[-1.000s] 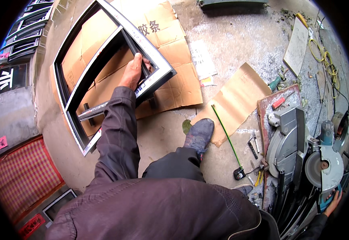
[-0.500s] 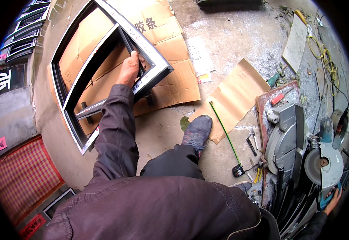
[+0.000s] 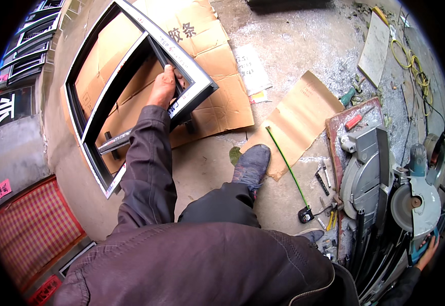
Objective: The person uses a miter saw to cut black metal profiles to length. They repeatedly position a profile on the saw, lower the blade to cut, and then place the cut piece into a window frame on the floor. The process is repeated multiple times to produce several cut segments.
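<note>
With bent bars and a narrow inner opening, a black-and-white window frame [image 3: 184, 64] rests tilted over flattened cardboard [image 3: 230, 99] at the left. My left hand [image 3: 163, 87] grips its inner bar near the right corner, thumb on top and the other fingers partly hidden. Far to the lower right, my right hand [image 3: 426, 254] is closed around the teal handle of a mitre saw [image 3: 425, 211]. The saw's round blade [image 3: 402, 206] faces me. Its grey base [image 3: 363, 186] stands on a worn reddish board [image 3: 337, 133].
A tape measure [image 3: 305, 214] lies with its green blade pulled out over brown paper [image 3: 304, 120]. Nearby are a red-handled screwdriver [image 3: 353, 121] and yellow-handled pliers [image 3: 332, 221]. Long black profiles [image 3: 368, 255] lean by the saw. A yellow cord [image 3: 416, 71] trails at the right.
The view has shifted very slightly. Both hands keep their holds, and the window frame stays over the cardboard.
</note>
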Demonstrator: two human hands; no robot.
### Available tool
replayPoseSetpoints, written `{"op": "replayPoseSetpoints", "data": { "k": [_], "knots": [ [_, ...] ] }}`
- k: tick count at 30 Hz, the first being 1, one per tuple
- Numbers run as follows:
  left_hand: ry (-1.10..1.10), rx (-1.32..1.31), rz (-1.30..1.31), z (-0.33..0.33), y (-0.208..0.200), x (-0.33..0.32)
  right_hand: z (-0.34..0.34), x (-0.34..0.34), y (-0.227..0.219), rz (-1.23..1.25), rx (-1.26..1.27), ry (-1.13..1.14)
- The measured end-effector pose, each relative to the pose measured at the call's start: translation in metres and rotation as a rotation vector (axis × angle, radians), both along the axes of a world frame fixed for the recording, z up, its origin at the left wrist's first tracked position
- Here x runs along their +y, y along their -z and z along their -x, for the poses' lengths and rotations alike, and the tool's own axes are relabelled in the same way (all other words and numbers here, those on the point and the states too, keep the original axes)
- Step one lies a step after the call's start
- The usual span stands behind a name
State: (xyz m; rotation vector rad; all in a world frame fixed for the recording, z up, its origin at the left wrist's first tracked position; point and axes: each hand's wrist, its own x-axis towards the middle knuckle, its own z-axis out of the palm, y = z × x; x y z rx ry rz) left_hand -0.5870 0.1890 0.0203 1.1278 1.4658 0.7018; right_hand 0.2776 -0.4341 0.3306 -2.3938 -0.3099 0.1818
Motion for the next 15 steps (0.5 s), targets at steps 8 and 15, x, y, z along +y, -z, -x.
{"op": "replayPoseSetpoints", "data": {
  "k": [8, 15],
  "knots": [
    [-0.042, 0.172, -0.022, 0.006, 0.007, 0.006, -0.004, -0.005, 0.006, 0.006, -0.019, 0.001],
    [-0.079, 0.153, -0.002, -0.003, 0.008, 0.01, -0.006, -0.006, 0.002, -0.021, 0.014, -0.006]
  ]
}}
